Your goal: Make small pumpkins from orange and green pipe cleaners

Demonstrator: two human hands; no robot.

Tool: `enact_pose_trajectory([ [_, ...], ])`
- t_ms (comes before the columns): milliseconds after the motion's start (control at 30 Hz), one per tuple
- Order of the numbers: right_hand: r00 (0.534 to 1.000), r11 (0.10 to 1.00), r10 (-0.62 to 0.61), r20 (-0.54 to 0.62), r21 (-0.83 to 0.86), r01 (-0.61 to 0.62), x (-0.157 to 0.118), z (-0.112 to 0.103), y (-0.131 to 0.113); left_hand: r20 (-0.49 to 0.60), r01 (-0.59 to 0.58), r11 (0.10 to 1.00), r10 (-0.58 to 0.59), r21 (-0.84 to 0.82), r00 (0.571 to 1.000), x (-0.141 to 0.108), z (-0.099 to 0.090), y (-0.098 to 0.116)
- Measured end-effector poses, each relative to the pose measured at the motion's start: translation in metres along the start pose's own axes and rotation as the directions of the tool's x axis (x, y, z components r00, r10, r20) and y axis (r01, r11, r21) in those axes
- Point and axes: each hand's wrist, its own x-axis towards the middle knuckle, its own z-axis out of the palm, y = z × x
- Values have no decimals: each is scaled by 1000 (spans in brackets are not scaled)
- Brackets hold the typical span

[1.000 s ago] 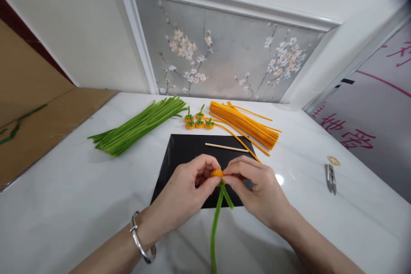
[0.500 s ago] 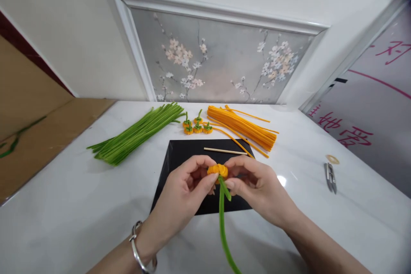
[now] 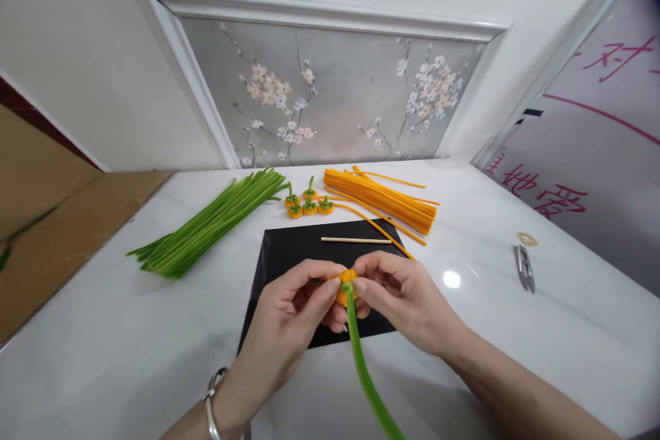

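Between both hands, over the black mat (image 3: 289,245), is a small orange pipe-cleaner pumpkin (image 3: 346,278). A green pipe cleaner (image 3: 365,368) comes out of its middle, with a small green knot at the base, and its long end hangs down toward me. My left hand (image 3: 298,309) pinches the pumpkin's left side with thumb and index finger. My right hand (image 3: 402,295) pinches the right side, its thumb beside the green knot. Fingers hide part of the pumpkin's edges and underside.
Behind the mat stand several finished small pumpkins (image 3: 309,206) with green tops. A green pipe-cleaner bundle (image 3: 206,230) lies left, an orange bundle (image 3: 381,196) right. A thin wooden stick (image 3: 355,240) rests on the mat. Thread snips (image 3: 524,268) and a rubber band (image 3: 526,239) lie far right.
The pumpkin has been turned so its green centre faces me. The short green end that stuck out beside the long one no longer shows. Both hands still grip the pumpkin; the view has shifted slightly.
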Motion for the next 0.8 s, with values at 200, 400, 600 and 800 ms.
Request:
enact_pose_trajectory([
  [200,995,976,-103,-11,-193,99,-4,1,4,32,22,998,-20,-51,999,-1,0,-2],
  [400,994,991,-109,3,-74,109,-3,-1,0,81,64,993,-56,-99,995,-2,-3,-2],
  [600,985,971,-174,-8,-170,170,-4,-3,-3,89,27,999,-24,-37,996,-1,-9,7],
  [800,989,963,-145,24,-227,147,-4,-3,-2,123,-32,985,11,171,992,-1,-7,15],
])
